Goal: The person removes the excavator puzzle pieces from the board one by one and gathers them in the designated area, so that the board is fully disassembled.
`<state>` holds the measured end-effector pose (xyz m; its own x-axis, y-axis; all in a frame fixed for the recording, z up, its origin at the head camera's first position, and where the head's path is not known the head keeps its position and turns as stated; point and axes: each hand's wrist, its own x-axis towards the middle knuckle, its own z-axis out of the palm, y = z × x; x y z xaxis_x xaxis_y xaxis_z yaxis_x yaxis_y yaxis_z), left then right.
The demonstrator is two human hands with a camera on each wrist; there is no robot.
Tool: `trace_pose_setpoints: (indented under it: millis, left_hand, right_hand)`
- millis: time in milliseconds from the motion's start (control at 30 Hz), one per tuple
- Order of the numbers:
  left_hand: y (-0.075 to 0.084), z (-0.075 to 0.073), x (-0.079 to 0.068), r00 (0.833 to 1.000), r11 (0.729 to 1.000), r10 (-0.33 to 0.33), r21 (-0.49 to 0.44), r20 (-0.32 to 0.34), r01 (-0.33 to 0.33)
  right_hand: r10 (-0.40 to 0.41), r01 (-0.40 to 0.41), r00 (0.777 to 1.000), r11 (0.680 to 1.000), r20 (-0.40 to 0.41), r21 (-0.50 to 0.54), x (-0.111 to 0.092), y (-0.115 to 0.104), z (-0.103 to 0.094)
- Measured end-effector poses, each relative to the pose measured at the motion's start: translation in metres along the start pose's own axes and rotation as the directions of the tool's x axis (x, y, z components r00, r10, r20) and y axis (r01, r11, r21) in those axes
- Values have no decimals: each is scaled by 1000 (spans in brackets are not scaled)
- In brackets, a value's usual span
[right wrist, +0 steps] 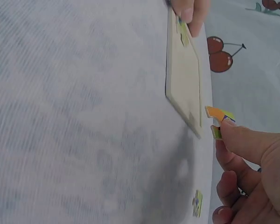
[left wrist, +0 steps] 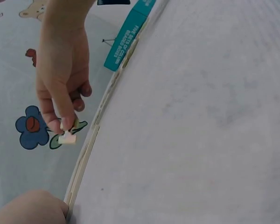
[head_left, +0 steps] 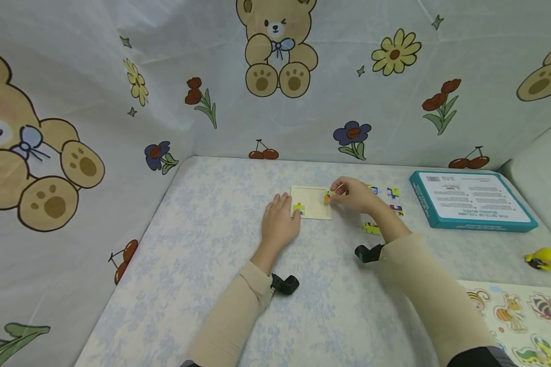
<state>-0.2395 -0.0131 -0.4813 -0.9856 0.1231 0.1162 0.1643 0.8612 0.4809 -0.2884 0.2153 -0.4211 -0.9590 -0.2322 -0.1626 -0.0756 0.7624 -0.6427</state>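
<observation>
A pale shallow puzzle board (head_left: 314, 205) lies on the table, with one yellow-green puzzle piece (head_left: 299, 207) in its front left corner. My left hand (head_left: 279, 222) rests along the board's left edge, fingers stretched forward and the thumb by that corner piece. Over the board's right side, my right hand (head_left: 355, 195) pinches an orange and green puzzle piece (right wrist: 216, 113) between thumb and fingertips. The right wrist view shows this piece raised above the board's edge. Several loose puzzle pieces, among them a yellow-green one (head_left: 372, 228), lie right of the board, partly hidden by my right forearm.
A teal and white box (head_left: 477, 199) lies at the back right. In front of it are a yellow toy (head_left: 545, 259) and a sheet with cartoon insects (head_left: 509, 326). A bear-patterned cloth (head_left: 220, 61) rises behind the table and along its left side.
</observation>
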Motion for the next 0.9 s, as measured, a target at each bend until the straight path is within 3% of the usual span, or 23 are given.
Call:
trace_pose_setpoints:
  millis: [333,533,900]
  left_hand:
    - [-1,1,-1,1000,1000,6,-11,2,-6]
    - [-1,0,-1,1000,1000,10,-5,3,-10]
    - [-1,0,-2,1000,1000,18,10,7,-18]
  right_hand:
    - [73,-72,997,996,15,-52,-19,38,-24]
    - [117,-116,993,990,14,-77,-22,40,-23]
    - [128,-131,991,976,-29,-174,-25,37,-17]
